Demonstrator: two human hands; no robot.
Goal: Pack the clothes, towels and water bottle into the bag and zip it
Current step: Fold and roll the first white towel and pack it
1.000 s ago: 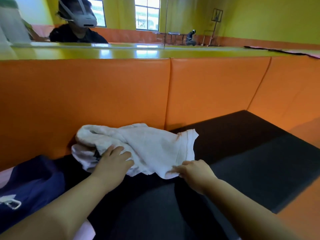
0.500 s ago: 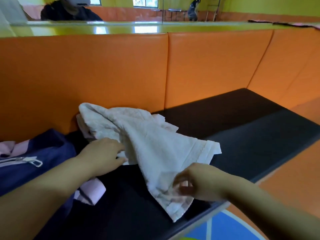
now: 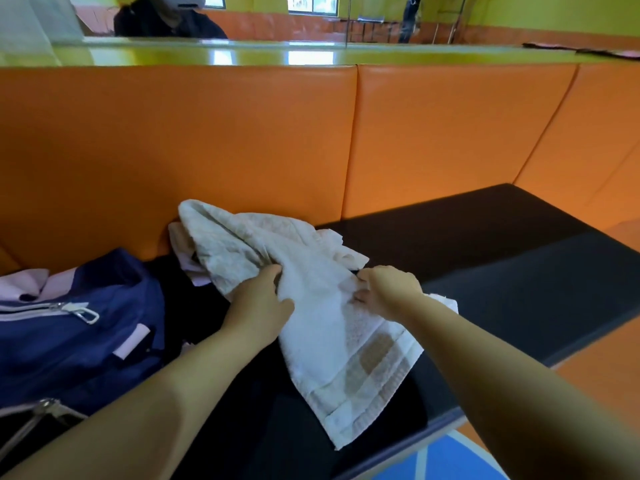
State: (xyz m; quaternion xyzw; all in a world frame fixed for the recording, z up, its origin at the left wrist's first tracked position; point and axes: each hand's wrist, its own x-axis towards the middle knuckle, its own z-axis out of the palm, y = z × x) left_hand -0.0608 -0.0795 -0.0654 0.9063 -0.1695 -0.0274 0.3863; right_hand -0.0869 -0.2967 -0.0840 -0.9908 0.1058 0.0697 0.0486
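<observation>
A white towel (image 3: 325, 323) lies crumpled on the black bench seat, one end hanging over the front edge. My left hand (image 3: 258, 306) grips a fold near its middle. My right hand (image 3: 388, 292) pinches the towel's right side, fingers curled into the cloth. A navy bag (image 3: 76, 337) with pale pink trim and a silver zipper pull (image 3: 86, 315) sits at the left, its zip partly open. A dark garment (image 3: 194, 306) lies between the bag and the towel. No water bottle is in view.
An orange padded backrest (image 3: 242, 140) runs behind the black seat (image 3: 502, 258). A mirror above it reflects a person wearing a headset. Blue floor shows below the bench's front edge at the bottom right.
Both hands have drawn the towel toward me and come closer together. My right hand moved up and left from the towel's lower corner to its right side. The view tilted down.
</observation>
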